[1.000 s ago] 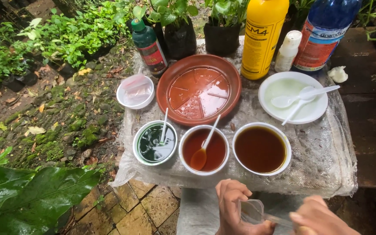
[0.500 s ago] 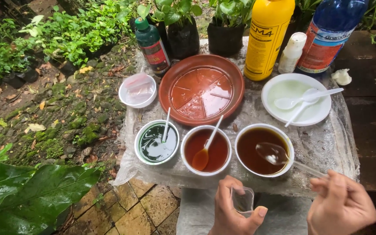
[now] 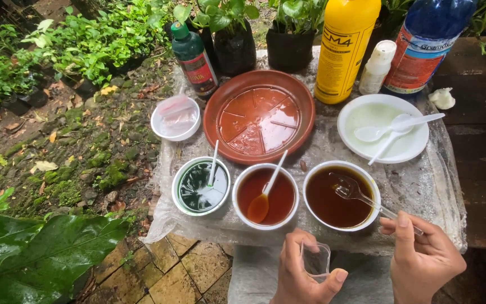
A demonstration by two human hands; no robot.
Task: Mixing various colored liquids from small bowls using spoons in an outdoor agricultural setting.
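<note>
My left hand (image 3: 302, 276) holds a small clear plastic cup (image 3: 315, 259) at the bottom centre, just below the bowls. My right hand (image 3: 423, 259) grips the handle of a clear plastic spoon (image 3: 351, 190) whose bowl dips into the dark brown liquid of the right white bowl (image 3: 340, 195). Beside it stands a white bowl of reddish-brown liquid (image 3: 265, 195) with a spoon in it. Left of that is a white bowl with dark green liquid (image 3: 200, 186) and a white stick.
Behind the bowls lie a terracotta saucer (image 3: 259, 115) holding water, a white plate (image 3: 382, 127) with two white spoons, and a small white dish (image 3: 175, 117). A green bottle (image 3: 194, 54), a yellow bottle (image 3: 343, 50), a small white bottle (image 3: 377, 67) and a blue bottle (image 3: 426, 42) stand at the back. Potted plants surround.
My right hand left the cup, took the clear spoon and put it into the dark brown bowl. My left hand kept holding the cup, now a little higher.
</note>
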